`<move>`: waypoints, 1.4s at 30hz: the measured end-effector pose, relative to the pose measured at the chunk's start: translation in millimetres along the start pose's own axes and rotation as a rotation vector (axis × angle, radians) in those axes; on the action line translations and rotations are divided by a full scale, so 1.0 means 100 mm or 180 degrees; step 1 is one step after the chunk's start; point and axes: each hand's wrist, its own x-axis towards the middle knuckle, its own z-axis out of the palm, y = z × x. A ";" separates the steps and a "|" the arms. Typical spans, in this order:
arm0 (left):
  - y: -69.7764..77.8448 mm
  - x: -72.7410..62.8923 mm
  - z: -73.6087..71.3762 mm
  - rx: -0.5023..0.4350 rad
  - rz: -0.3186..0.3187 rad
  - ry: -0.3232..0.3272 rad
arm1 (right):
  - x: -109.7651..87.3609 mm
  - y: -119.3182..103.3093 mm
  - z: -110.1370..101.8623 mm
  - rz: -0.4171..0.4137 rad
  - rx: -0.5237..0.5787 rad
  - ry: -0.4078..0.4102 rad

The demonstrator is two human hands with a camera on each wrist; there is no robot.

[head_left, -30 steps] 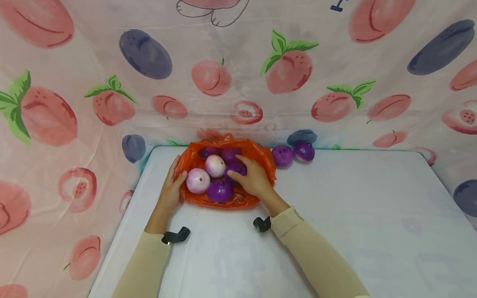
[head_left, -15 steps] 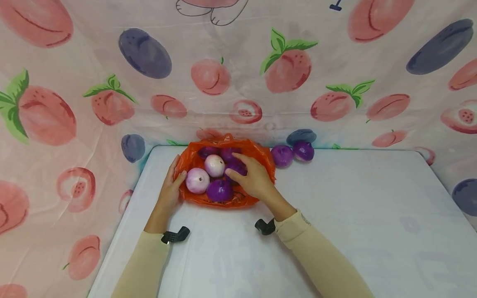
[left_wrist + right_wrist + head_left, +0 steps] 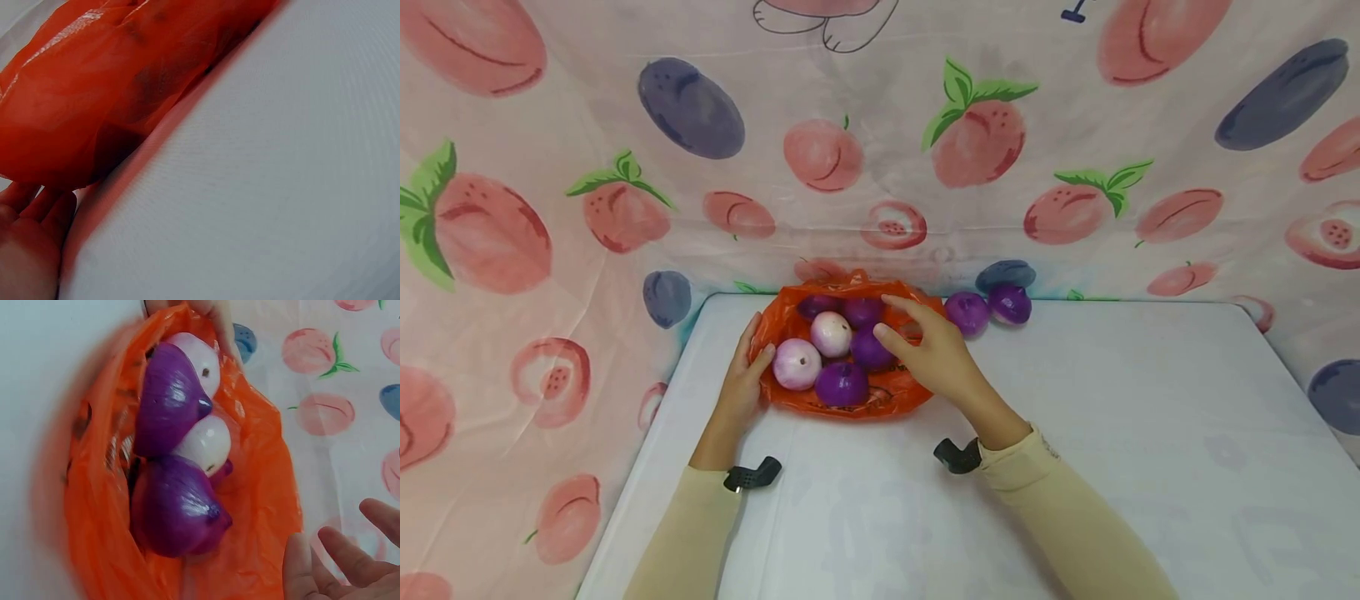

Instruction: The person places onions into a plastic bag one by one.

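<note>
An orange plastic bag (image 3: 891, 406) lies with its mouth open at the back left of the table, several onions inside. Two are pale, such as the pale onion (image 3: 797, 364); the others are deep purple, such as the front purple onion (image 3: 842, 384). My left hand (image 3: 743, 379) holds the bag's left edge, thumb at the rim and fingers along the outside; the left wrist view shows its fingertips against the plastic (image 3: 69, 125). Over the bag's right side hovers my right hand (image 3: 940, 350), fingers spread and holding nothing, beside the right purple onion (image 3: 871, 347).
Just right of the bag, a purple onion (image 3: 967, 314) and another purple onion (image 3: 1011, 304) sit side by side on the white table (image 3: 1150, 417). A fruit-printed cloth (image 3: 880, 108) rises behind the table and along its left side.
My right hand has let go of the purple onion at the bag's right and drawn back to the right, its fingers opening. The left hand and the bag have hardly moved.
</note>
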 end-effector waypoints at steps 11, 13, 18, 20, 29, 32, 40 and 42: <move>0.00 0.00 -0.01 0.0018 -0.0005 0.0025 | -0.03 0.04 -0.28 -0.0036 0.0120 0.0324; 0.00 0.00 0.00 0.0002 -0.0006 0.0014 | -0.03 0.07 -0.33 -0.0022 0.0135 0.0382; 0.01 -0.01 0.00 -0.0023 -0.0025 0.0015 | -0.03 0.15 -0.47 -0.0016 0.0086 0.0478; 0.02 -0.01 0.00 -0.0045 -0.0033 0.0017 | -0.03 0.18 -0.52 0.0016 0.0061 0.0494; 0.01 -0.01 0.01 -0.0058 -0.0049 0.0017 | -0.04 0.34 -0.72 0.0116 -0.0032 0.0710; 0.00 -0.01 0.00 -0.0080 -0.0050 0.0014 | -0.03 0.40 -0.75 0.0155 -0.0062 0.0767; -0.01 0.01 -0.01 -0.0147 -0.0044 -0.0003 | -0.03 0.55 -0.85 0.0233 -0.0084 0.0899; -0.01 0.00 -0.01 -0.0155 -0.0032 -0.0008 | -0.02 0.59 -0.88 0.0261 -0.0091 0.0923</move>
